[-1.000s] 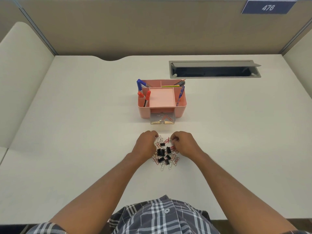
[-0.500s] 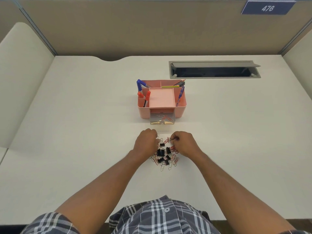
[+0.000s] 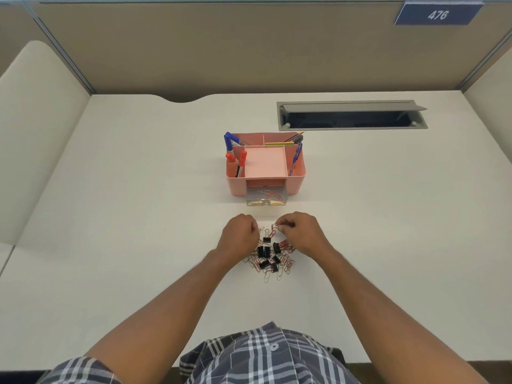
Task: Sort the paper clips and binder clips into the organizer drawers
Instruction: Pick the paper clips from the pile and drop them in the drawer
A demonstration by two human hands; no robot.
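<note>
A pile of red paper clips (image 3: 286, 263) and black binder clips (image 3: 263, 251) lies on the white desk in front of me. My left hand (image 3: 239, 234) rests curled at the pile's left edge; what its fingers hold is hidden. My right hand (image 3: 300, 231) sits at the pile's upper right, fingertips pinching a red paper clip (image 3: 274, 227). Behind the pile stands a pink organizer (image 3: 297, 181). Its clear drawer (image 3: 266, 199) is pulled out toward me with a few red paper clips inside.
Blue and red markers (image 3: 235, 153), pencils and a blue pen stand in the organizer's compartments. A grey cable slot (image 3: 352, 116) with a raised lid is set in the desk at the back right. Beige partition walls surround the desk.
Both hands have crept slightly away from me along the pile's upper edge. My right hand's fingertips have closed on a red paper clip at the top of the pile.
</note>
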